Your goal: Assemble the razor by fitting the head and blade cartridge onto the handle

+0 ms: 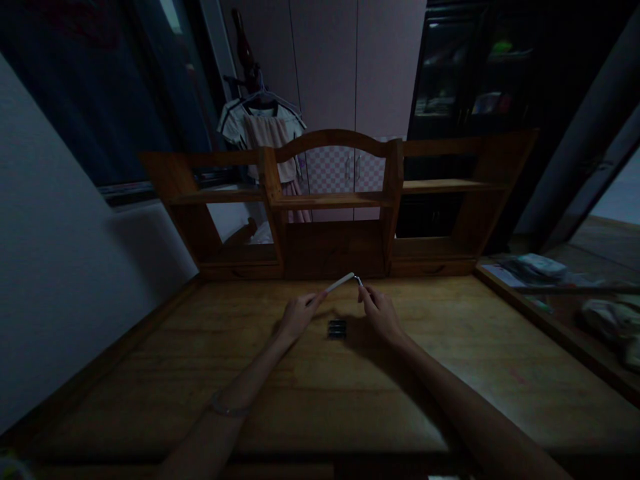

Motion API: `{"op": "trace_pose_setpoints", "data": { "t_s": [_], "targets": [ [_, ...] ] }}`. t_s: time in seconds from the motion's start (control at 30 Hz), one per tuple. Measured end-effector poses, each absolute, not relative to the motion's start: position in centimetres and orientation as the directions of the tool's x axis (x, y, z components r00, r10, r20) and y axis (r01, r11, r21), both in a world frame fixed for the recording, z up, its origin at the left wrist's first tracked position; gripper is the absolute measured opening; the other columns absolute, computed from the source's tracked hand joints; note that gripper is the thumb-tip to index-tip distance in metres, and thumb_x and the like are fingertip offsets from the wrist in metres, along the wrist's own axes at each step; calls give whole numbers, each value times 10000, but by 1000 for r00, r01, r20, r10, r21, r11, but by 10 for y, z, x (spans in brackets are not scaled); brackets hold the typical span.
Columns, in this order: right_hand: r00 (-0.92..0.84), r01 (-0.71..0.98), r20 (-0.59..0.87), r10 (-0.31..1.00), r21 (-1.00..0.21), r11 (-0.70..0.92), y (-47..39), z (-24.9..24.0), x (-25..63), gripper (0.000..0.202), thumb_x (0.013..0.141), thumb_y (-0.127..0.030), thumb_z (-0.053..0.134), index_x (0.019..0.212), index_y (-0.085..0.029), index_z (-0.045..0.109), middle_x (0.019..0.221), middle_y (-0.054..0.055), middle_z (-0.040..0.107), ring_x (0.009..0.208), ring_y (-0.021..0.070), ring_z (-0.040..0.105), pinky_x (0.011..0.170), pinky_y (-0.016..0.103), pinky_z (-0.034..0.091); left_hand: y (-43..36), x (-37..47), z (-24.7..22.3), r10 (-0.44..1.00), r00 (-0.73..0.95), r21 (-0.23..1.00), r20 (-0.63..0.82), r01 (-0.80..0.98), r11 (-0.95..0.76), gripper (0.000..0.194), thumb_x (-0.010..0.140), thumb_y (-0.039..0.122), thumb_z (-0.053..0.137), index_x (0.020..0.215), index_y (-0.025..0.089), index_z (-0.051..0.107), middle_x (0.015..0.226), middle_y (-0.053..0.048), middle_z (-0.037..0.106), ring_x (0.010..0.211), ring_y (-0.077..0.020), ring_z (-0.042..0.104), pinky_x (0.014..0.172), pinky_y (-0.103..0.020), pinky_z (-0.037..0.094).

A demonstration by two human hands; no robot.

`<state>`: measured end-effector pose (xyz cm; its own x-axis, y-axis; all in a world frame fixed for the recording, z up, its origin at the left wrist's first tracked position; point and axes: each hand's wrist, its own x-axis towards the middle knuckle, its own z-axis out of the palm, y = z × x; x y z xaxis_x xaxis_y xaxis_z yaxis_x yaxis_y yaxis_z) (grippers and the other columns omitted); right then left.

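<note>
Left hand (299, 315) closed on white rod (340, 283); right hand (381, 312) pinches small metallic piece (359, 281) at rod's tip, contact unclear. Both over desk (325, 407), toward back edge. Black pieces (337, 329) lie between hands, roughly midway between left and right edges.

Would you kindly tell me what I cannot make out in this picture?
Head view:
White stick: near end hidden by the left hand.
Silver piece: held end hidden by the right hand; contact with the stick too small to judge.
Dark pieces on the desk: too small and blurred to identify.
</note>
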<state>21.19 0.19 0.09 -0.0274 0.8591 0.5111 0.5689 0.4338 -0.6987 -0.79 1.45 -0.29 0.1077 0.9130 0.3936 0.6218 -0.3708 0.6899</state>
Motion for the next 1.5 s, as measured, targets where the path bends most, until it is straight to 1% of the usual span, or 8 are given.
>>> {"op": "trace_pose_setpoints", "data": {
  "t_s": [0.13, 0.33, 0.5, 0.6, 0.77, 1.1, 1.33, 1.5],
  "targets": [
    [-44, 577, 523, 851, -682, 449, 1, 3, 214, 411, 941, -430, 317, 744, -181, 577, 627, 10, 564, 595, 146, 531, 570, 237, 329, 14, -7, -2, 916, 110, 691, 386, 623, -366, 565, 821, 599, 394, 683, 120, 658, 578, 16, 511, 584, -118, 446, 540, -215, 284],
    [-103, 584, 531, 841, -652, 484, 1, 7, 216, 402, 943, -416, 323, 752, -180, 586, 676, 19, 599, 637, 148, 553, 605, 236, 336, 10, -5, 3, 921, 140, 709, 364, 599, -372, 576, 816, 608, 392, 740, 115, 679, 605, 9, 543, 614, -132, 479, 551, -213, 301],
    [-175, 577, 502, 847, -644, 502, -3, 8, 213, 410, 941, -412, 317, 752, -178, 596, 695, 25, 615, 647, 152, 557, 606, 240, 334, 10, -5, 3, 919, 168, 693, 356, 612, -381, 570, 823, 594, 396, 695, 112, 671, 598, 10, 533, 594, -124, 465, 547, -214, 298],
    [-194, 561, 490, 850, -655, 506, -5, 9, 210, 416, 942, -414, 307, 759, -176, 594, 693, 22, 611, 639, 148, 552, 600, 238, 331, 10, -5, 3, 917, 169, 693, 360, 609, -385, 551, 827, 582, 401, 752, 117, 687, 636, 5, 568, 624, -134, 497, 568, -212, 313],
    [-146, 558, 499, 854, -671, 488, -2, 6, 210, 429, 937, -429, 317, 714, -176, 582, 635, 8, 571, 614, 141, 529, 582, 234, 316, 10, -5, 3, 916, 156, 681, 370, 625, -381, 540, 836, 575, 392, 750, 128, 683, 639, 10, 575, 640, -135, 514, 577, -209, 312],
    [-93, 511, 489, 868, -724, 462, 0, 8, 215, 446, 924, -464, 330, 683, -172, 566, 599, 0, 524, 592, 135, 502, 553, 227, 315, 11, -6, 2, 918, 124, 665, 378, 653, -362, 556, 833, 591, 378, 664, 128, 635, 587, 18, 516, 587, -116, 452, 550, -215, 280],
    [-53, 408, 441, 896, -809, 423, 1, 8, 216, 454, 898, -505, 345, 678, -172, 560, 544, -9, 455, 502, 119, 424, 470, 221, 285, 13, -7, 0, 914, 115, 673, 388, 643, -366, 552, 835, 583, 377, 632, 127, 614, 567, 23, 482, 573, -111, 424, 547, -220, 267],
    [-23, 224, 358, 933, -908, 354, 6, 5, 215, 439, 868, -532, 374, 675, -173, 539, 465, -41, 355, 414, 101, 334, 406, 219, 242, 14, -9, -1, 904, 112, 672, 413, 632, -385, 544, 837, 579, 369, 640, 129, 603, 565, 27, 438, 568, -109, 400, 536, -221, 255]
  ]
}}
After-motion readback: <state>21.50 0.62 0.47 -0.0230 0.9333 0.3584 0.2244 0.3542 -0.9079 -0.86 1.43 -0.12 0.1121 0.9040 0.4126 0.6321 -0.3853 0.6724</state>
